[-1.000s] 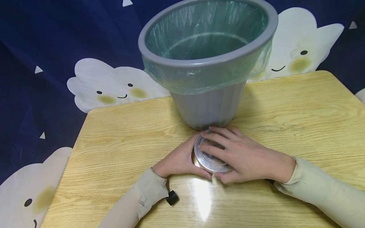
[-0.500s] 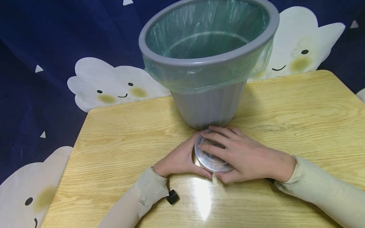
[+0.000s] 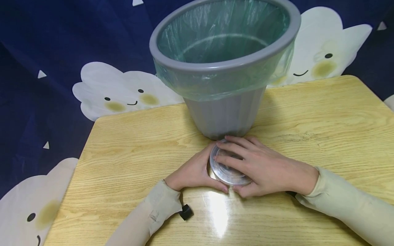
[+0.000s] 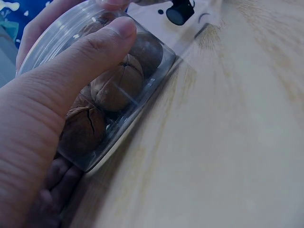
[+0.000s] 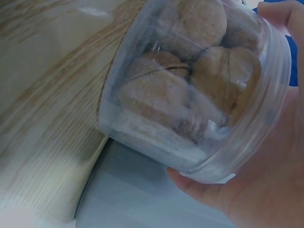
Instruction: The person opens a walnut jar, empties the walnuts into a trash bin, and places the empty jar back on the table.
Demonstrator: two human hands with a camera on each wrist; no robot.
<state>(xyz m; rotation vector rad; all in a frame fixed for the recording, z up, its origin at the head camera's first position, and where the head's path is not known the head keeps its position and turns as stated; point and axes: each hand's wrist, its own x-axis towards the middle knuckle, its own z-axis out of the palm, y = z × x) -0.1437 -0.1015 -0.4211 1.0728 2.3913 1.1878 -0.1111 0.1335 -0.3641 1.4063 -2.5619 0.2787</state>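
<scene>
A clear plastic jar [image 4: 116, 88] of cracked-shell walnuts [image 5: 228, 78] stands upright on the wooden table [image 3: 129, 153]. Its round transparent lid [image 3: 224, 173] faces up in the head view. From the left, my left hand [image 3: 192, 172] grips the jar's side, the thumb lying across the near wall in the left wrist view. Over the top, my right hand [image 3: 266, 167] spreads across the lid and holds its edge, thumb at the near side and fingertips toward the far side. The hands hide much of the jar wall in the head view.
Just behind the jar stands a grey waste bin [image 3: 226, 118] lined with a green bag [image 3: 206, 83]. A dark blue curtain [image 3: 55, 44] with white cloud shapes hangs beyond the table's far edge. A small black wrist camera [image 3: 186, 212] sits under the left sleeve.
</scene>
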